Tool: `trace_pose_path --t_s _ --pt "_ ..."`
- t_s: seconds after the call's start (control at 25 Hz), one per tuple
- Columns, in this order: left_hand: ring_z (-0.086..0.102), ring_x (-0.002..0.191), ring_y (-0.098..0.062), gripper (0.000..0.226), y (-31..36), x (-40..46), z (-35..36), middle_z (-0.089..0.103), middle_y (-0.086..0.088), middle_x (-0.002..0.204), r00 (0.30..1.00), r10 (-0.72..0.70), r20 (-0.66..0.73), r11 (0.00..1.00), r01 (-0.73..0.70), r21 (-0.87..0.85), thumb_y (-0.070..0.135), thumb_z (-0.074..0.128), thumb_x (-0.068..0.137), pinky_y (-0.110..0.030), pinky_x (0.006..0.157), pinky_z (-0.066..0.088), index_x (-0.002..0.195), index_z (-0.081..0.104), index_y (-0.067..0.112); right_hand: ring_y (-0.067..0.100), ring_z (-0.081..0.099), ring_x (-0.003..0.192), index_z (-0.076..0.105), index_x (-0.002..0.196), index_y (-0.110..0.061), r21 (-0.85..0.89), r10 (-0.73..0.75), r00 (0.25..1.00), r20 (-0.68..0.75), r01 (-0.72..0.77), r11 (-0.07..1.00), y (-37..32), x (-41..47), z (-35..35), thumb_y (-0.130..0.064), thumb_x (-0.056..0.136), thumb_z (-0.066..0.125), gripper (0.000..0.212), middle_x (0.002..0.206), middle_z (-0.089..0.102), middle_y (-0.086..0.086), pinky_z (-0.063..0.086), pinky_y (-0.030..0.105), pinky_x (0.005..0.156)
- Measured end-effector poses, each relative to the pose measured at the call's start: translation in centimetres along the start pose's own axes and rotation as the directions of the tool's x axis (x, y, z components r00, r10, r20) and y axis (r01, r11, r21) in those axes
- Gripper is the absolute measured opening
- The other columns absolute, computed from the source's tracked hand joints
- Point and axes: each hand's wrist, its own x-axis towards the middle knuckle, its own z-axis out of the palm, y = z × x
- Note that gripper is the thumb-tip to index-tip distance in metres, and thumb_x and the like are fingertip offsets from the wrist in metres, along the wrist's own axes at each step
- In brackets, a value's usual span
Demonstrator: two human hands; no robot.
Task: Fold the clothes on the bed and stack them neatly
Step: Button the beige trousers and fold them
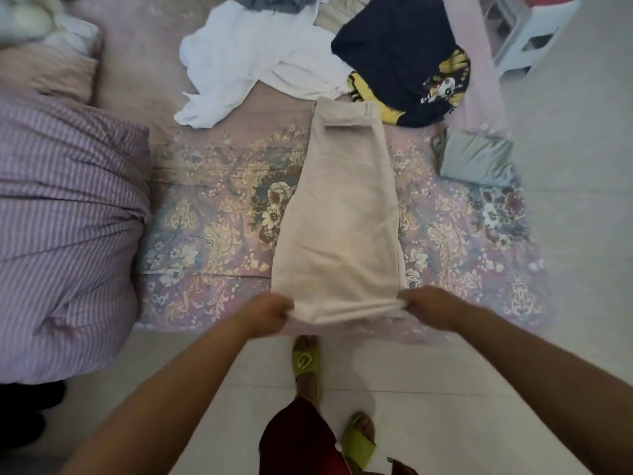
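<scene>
A pair of beige trousers (pixel 339 214) lies lengthwise on the bed (pixel 212 207), folded into one long strip that runs from the near edge toward the far side, waistband at the far end. The left hand (pixel 269 311) has its grip clenched on the near-left corner of the trousers, fingers curled round the cloth, and the right hand (pixel 426 308) grasps the near-right corner the same way — the hem is pulled into a shallow fold between them, just at the near edge of the bed. The bed is covered by a pink sheet with a floral pattern. Beyond the waistband, on the far side, lies a crumpled white garment (pixel 246 66), and to its right a dark navy garment (pixel 404 60) with yellow trim and a printed picture, touching the far end of the trousers. A small grey folded item (pixel 476 159) sits on the right part of the bed, apart from the trousers. More clothes lie heaped at the far edge, too bunched to tell apart. A purple striped quilt (pixel 65 234) is piled at the left, with a pink pillow (pixel 51 73) farther back. The person stands on a pale tiled floor (pixel 445 389) in green slippers (pixel 306 361) — one foot ahead, close to the bed.
</scene>
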Motion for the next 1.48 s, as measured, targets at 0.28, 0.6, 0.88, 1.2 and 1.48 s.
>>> trace_pose_path --t_s 0.28,0.6,0.88,1.2,1.48 --pt "0.057 0.101 -0.023 0.043 -4.2 14.8 -11.2 0.061 -0.014 0.113 0.864 -0.386 -0.324 0.675 0.025 -0.738 0.014 0.073 0.092 -0.038 0.089 0.049 0.131 0.058 0.009 0.027 0.059 0.101 0.064 0.117 -0.004 0.690 0.381 0.825 -0.417 0.014 0.724 2.8 13.2 -11.2 -0.021 0.089 0.078 0.036 0.111 0.064 0.013 0.046 0.037 0.085" --pt "0.063 0.098 -0.037 0.032 -5.0 17.0 -2.4 0.067 -0.018 0.099 0.691 -0.663 -0.289 0.557 0.197 -0.807 0.032 0.064 0.099 -0.043 0.078 0.044 0.103 0.062 0.001 0.023 0.045 0.074 0.048 0.084 -0.007 0.881 0.658 0.694 -0.290 -0.074 0.467 2.1 15.6 -1.8 -0.031 0.102 0.058 0.032 0.079 0.049 0.009 0.036 0.038 0.069" --pt "0.061 0.090 -0.046 0.039 -4.4 20.6 -2.0 0.063 -0.030 0.098 0.653 -0.610 -0.449 0.724 0.229 -0.651 0.036 0.047 0.106 -0.049 0.073 0.044 0.106 0.047 -0.003 0.038 0.062 0.091 0.049 0.111 -0.010 0.856 0.759 0.564 -0.325 -0.166 0.490 2.7 18.5 -1.0 -0.034 0.110 0.038 0.026 0.101 0.067 0.019 0.043 0.045 0.076" --pt "0.056 0.115 -0.046 0.051 -4.6 19.3 -0.8 0.058 -0.031 0.124 0.572 -0.090 -0.815 0.995 0.095 -0.044 0.028 0.059 0.094 -0.054 0.098 0.043 0.130 0.047 -0.007 0.049 0.052 0.121 0.047 0.134 0.007 0.121 0.234 0.527 -0.817 -0.239 0.963 3.0 17.4 -0.3 -0.026 0.107 0.037 0.044 0.132 0.053 0.034 0.040 0.057 0.099" --pt "0.045 0.138 -0.037 0.076 -6.2 15.8 4.1 0.057 -0.019 0.141 0.773 0.546 -0.322 0.678 -0.183 0.712 0.042 0.075 0.075 -0.062 0.112 0.033 0.139 0.050 0.010 0.042 0.051 0.134 0.053 0.139 0.006 -0.629 -0.361 0.877 -0.317 0.090 0.772 3.5 13.8 2.0 -0.037 0.077 0.080 0.080 0.145 0.051 0.029 0.041 0.053 0.111"
